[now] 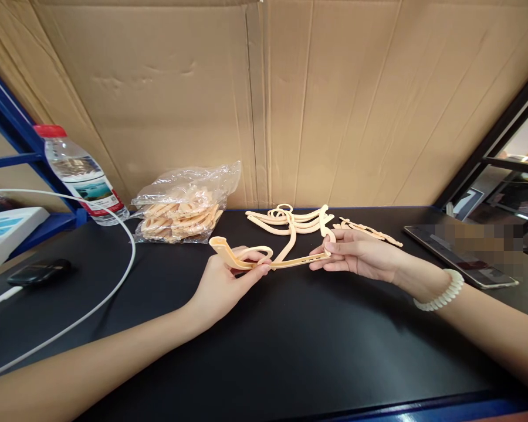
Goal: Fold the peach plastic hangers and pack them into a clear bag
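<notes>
My left hand (217,287) is closed around a long, curved peach plastic hanger piece (293,262), thumb on its near side. It has a slotted right half, a wide upturned left end and a thin loop (264,252) by my fingers. My right hand (365,255), wearing a pale beaded bracelet, pinches a smaller curved peach piece (330,234) against the slotted end. Whether the two are joined there I cannot tell. Both hands are raised above the black table. Just behind them lies a pile of similar peach hanger parts (290,225), partly overlapping the held pieces in view.
Thin peach strips (372,230) lie right of the pile, near a dark phone or tablet (457,258). At the back left are a clear bag of peach parts (180,214) and a water bottle (81,173). A white cable (129,264) curves across the table (290,351).
</notes>
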Action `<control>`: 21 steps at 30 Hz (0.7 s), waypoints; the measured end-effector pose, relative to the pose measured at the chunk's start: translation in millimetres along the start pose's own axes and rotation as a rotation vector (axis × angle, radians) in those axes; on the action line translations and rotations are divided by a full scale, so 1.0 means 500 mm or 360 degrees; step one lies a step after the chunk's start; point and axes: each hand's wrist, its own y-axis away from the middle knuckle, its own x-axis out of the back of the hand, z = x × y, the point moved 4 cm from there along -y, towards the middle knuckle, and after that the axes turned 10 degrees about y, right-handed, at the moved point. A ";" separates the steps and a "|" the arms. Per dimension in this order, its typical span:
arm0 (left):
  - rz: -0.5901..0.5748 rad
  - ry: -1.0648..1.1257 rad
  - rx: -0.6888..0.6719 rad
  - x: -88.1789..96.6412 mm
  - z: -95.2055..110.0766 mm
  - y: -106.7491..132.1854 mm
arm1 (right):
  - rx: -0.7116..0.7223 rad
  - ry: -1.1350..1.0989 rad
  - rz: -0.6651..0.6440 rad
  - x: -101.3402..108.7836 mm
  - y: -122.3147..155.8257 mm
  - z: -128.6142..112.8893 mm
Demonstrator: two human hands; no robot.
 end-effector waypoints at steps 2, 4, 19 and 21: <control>0.0020 0.0030 0.0011 0.001 0.000 0.000 | 0.0018 0.0018 0.0046 -0.003 0.001 -0.001; 0.0039 0.0070 0.0023 0.001 0.001 0.001 | 0.0037 0.0042 0.0080 -0.006 0.001 -0.002; 0.0105 0.0211 0.0197 0.000 0.005 0.002 | 0.0216 0.0081 0.0299 -0.011 -0.004 0.005; 0.0120 0.0239 0.0223 -0.002 0.007 0.003 | 0.0249 0.0091 0.0332 -0.011 -0.004 0.006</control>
